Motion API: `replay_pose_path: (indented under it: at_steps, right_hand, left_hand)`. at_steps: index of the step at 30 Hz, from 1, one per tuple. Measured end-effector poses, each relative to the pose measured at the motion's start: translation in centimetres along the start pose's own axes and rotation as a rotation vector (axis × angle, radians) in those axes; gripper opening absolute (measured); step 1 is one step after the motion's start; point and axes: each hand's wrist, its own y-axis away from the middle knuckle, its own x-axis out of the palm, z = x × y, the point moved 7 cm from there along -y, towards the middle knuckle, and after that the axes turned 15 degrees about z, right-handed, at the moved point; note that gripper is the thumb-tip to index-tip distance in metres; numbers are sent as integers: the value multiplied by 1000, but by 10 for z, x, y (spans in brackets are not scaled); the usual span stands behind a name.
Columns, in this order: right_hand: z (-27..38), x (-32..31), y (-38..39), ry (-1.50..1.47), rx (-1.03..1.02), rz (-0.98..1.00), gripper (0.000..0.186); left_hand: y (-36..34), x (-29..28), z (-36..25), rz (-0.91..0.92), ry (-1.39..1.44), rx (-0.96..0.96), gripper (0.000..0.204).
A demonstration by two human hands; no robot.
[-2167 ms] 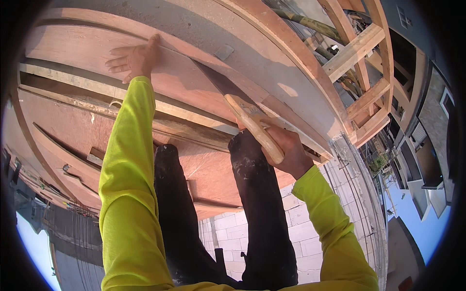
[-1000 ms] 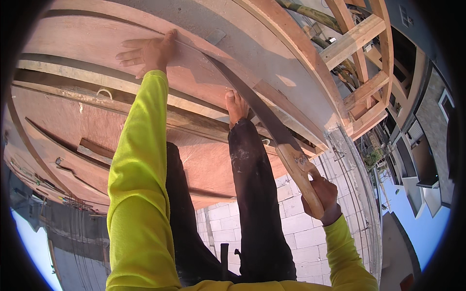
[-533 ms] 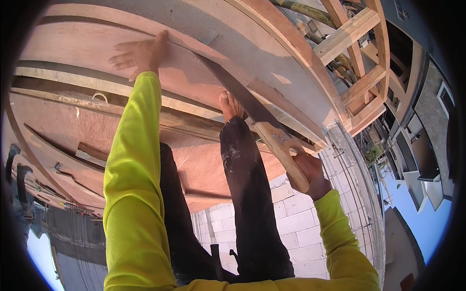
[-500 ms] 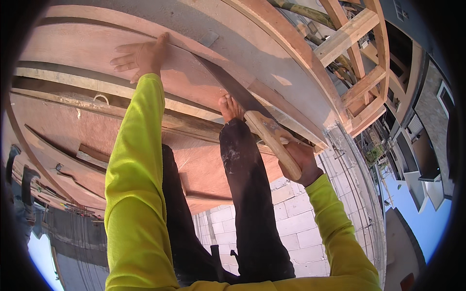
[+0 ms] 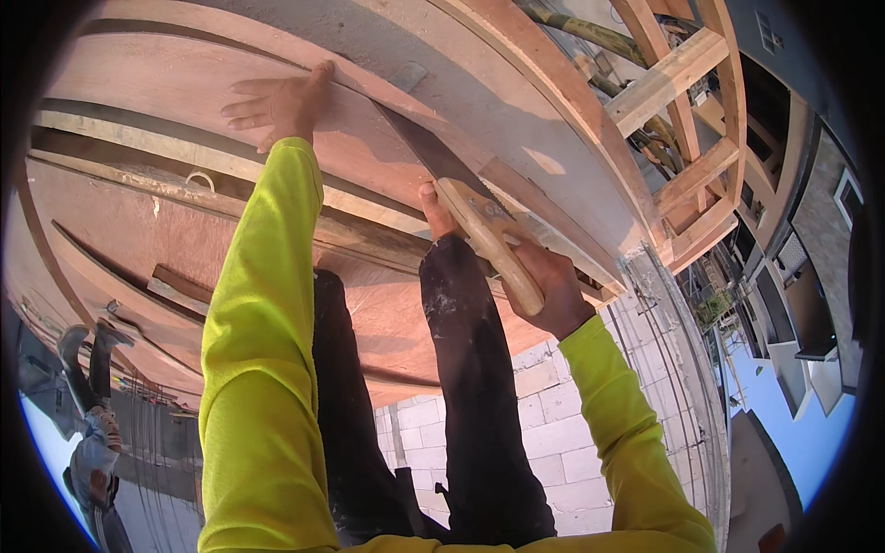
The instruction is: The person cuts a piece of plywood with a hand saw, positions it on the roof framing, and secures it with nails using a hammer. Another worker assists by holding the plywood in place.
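Observation:
My left hand (image 5: 290, 103) lies flat on a reddish plywood sheet (image 5: 166, 78), its fingers spread and thumb near the cut line. My right hand (image 5: 556, 286) is wrapped round the wooden handle (image 5: 489, 241) of a handsaw (image 5: 419, 138). The saw's dark blade slants up and left into the plywood, its tip end hidden in the cut, some way to the right of my left hand. My bare foot (image 5: 437, 210) rests on the boards beside the saw, partly covered by the handle.
Timber beams (image 5: 138, 146) run under the plywood. A wooden frame (image 5: 673, 78) with crosspieces stands at the upper right. Below the platform edge is a pale block wall (image 5: 572, 433) with thin rods beside it. Another person (image 5: 97, 442) is at the far left.
My right hand has pushed the saw forward and left, so less blade shows above the plywood. My left hand stays on the sheet. More of the other person shows at the left.

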Motion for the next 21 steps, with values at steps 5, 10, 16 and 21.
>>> replay_pose_path:
  at_steps: [5, 10, 16, 21]
  right_hand:
    - [17, -22, 142, -106, 434, 105, 12]
    - [2, -11, 19, -12, 10, -13, 14]
    - [35, -33, 114, 196, 68, 64, 11]
    - [5, -25, 79, 61, 63, 10, 14]
  left_hand:
    - [0, -5, 10, -46, -14, 19, 156]
    - [5, 4, 2, -23, -12, 0, 153]
    - [5, -10, 16, -69, -19, -27, 151]
    - [17, 3, -1, -8, -9, 34, 152]
